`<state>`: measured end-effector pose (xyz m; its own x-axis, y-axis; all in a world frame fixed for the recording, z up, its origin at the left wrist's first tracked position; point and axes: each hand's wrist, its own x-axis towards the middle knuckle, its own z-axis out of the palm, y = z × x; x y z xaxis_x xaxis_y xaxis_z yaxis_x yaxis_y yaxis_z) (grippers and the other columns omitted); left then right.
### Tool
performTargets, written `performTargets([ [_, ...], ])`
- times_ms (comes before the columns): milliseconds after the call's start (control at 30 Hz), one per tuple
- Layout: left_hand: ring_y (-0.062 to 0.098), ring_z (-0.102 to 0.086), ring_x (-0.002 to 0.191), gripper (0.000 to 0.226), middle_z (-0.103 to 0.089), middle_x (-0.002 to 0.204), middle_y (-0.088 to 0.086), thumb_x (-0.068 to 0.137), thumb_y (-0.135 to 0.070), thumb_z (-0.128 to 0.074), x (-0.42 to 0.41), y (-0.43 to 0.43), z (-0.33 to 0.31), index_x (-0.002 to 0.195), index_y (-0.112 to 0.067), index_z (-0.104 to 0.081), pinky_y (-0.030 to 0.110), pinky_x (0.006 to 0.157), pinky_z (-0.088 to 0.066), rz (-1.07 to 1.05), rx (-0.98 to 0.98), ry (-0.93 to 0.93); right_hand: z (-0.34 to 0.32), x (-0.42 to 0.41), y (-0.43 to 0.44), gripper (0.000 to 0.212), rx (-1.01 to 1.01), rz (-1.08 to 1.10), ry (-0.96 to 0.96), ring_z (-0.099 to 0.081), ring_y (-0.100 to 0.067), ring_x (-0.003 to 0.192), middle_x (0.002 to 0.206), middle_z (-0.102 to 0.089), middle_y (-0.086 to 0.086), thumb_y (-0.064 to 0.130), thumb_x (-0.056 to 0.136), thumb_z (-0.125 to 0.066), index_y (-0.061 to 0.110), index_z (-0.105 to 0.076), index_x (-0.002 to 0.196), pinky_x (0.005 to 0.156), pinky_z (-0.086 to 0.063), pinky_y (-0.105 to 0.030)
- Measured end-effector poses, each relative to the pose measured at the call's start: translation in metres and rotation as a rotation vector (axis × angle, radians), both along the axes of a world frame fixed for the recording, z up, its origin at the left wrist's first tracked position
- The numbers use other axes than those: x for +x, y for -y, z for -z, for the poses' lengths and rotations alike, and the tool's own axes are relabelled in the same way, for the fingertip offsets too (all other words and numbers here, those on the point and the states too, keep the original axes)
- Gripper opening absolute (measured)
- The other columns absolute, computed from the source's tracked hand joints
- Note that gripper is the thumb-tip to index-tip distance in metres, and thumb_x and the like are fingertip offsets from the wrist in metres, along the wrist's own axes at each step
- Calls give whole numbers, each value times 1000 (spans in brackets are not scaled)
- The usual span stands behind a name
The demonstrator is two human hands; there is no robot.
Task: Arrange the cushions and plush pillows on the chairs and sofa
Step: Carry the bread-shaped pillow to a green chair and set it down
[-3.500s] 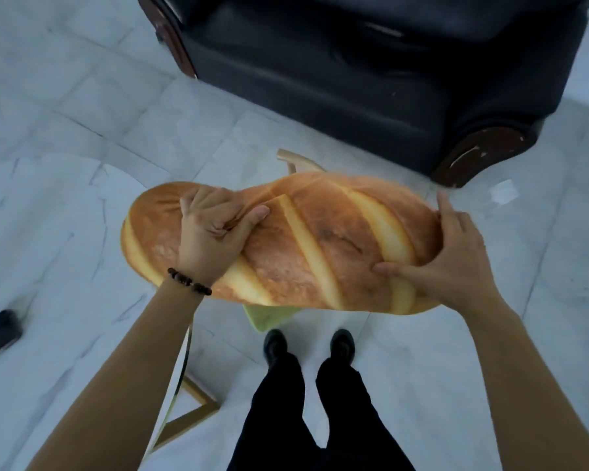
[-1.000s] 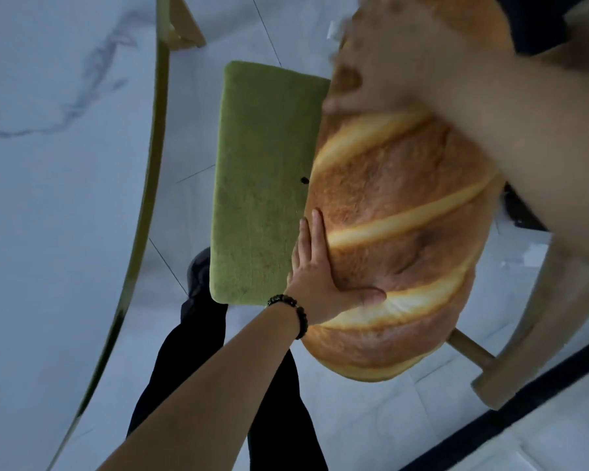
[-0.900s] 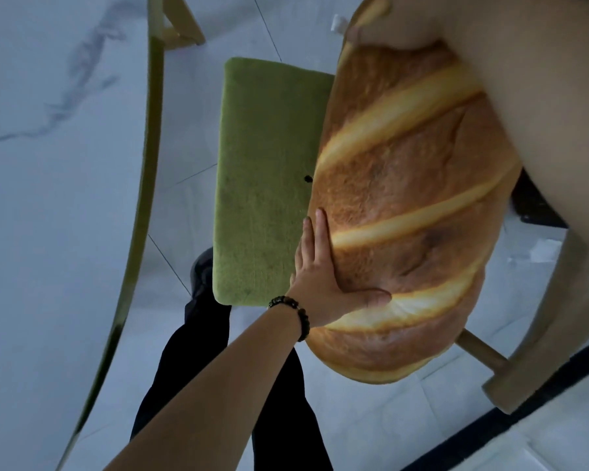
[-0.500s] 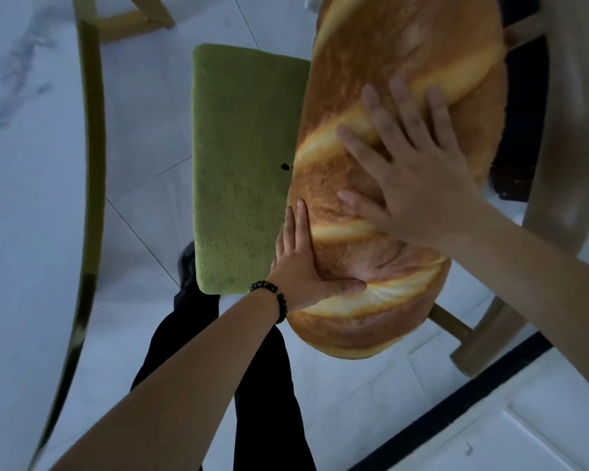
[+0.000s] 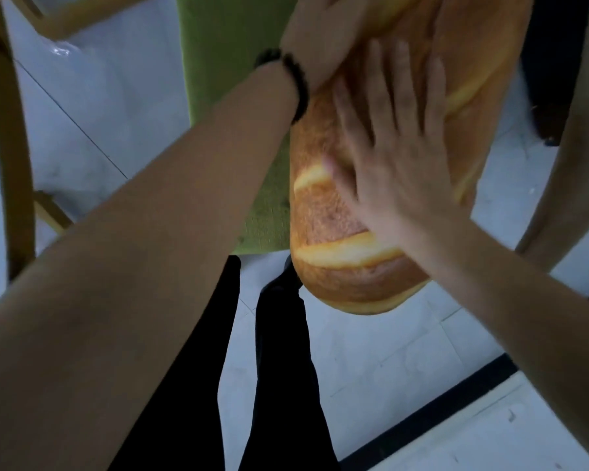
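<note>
A long plush pillow printed like a loaf of bread point(image 5: 334, 266) lies along the right side of a chair's green seat cushion point(image 5: 225, 56), its near end hanging past the seat's front edge. My left hand point(image 5: 320, 32), with a dark bead bracelet at the wrist, lies flat against the pillow's left upper side. My right hand point(image 5: 391, 158) is spread flat on top of the pillow's middle, fingers apart, blurred by motion. Neither hand is closed around the pillow.
The chair's curved wooden back or arm point(image 5: 558, 164) runs down the right side. A gold-edged marble table rim point(image 5: 11, 130) stands at the left. My legs in black trousers point(image 5: 279, 368) are right before the seat. A dark strip point(image 5: 422, 413) crosses the pale floor tiles.
The view has moved closer and lower. My left hand has slid up the pillow's left side toward its far end; my right hand has slid down toward the pillow's middle.
</note>
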<state>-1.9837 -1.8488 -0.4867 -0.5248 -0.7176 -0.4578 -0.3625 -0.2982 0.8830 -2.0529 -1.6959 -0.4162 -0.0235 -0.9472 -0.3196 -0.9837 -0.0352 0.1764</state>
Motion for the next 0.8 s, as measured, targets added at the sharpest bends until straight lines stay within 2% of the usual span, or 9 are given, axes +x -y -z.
performTargets([
  [33,4,-53,82,30,-59,96,-9,88,-44,-45,-8,1,3,100,-20,-56,23,80,-45,63,-45,54,2,9,-22,75,35,-14,7,-1,-45,154,167,-1,-26,57,103,-31,12,-15,161,121,-2,-66],
  [67,5,-55,93,40,-60,105,-8,88,-51,-42,-13,-1,7,109,-20,-57,26,88,-44,101,-102,103,4,19,-48,78,84,-43,14,3,-47,153,167,4,-26,58,102,-33,12,-11,161,121,2,-67],
  [133,19,-42,138,68,-47,147,2,89,-59,-35,-13,-9,9,143,-20,-46,37,116,-31,104,-237,151,8,38,-100,81,195,-127,25,9,-51,152,165,12,-27,56,100,-37,13,-6,162,119,10,-68],
  [167,24,-31,147,77,-36,156,5,89,-62,-32,-10,-11,11,151,-17,-36,40,121,-23,94,-278,150,10,46,-123,81,251,-190,20,10,-52,151,165,13,-27,55,100,-37,13,-7,162,118,12,-69],
  [267,28,-20,152,73,-24,164,10,97,-55,-33,-1,-17,10,157,-14,-25,42,124,-17,49,-272,107,8,47,-158,71,320,-312,62,6,-49,153,167,4,-25,49,101,-37,14,-20,160,120,10,-67],
  [367,28,-2,156,64,-6,169,13,107,-46,-23,16,-44,15,160,-12,-11,35,125,-2,32,-217,138,0,24,-134,63,77,-57,102,-5,-41,155,167,-6,-21,46,105,-34,18,-22,161,124,-1,-58],
  [500,26,-1,156,61,-6,169,6,107,-43,-19,49,-139,13,160,-15,-7,28,120,-4,-45,-147,152,5,-14,-79,63,-157,116,84,-15,-41,154,166,-16,-21,53,104,-37,23,-28,159,122,-14,-61],
  [667,14,2,156,66,-1,169,-3,99,-53,-17,78,-258,13,157,-29,3,23,120,-3,-121,84,206,22,-12,-89,61,-247,151,55,-21,-41,152,164,-23,-21,50,106,-35,22,-28,159,122,-16,-60],
  [800,9,6,155,67,5,169,-10,102,-59,-14,87,-280,9,159,-30,5,25,121,-4,-51,139,300,21,-7,-89,61,-248,174,48,-21,-40,153,165,-23,-19,50,105,-34,23,-28,159,123,-14,-58],
])
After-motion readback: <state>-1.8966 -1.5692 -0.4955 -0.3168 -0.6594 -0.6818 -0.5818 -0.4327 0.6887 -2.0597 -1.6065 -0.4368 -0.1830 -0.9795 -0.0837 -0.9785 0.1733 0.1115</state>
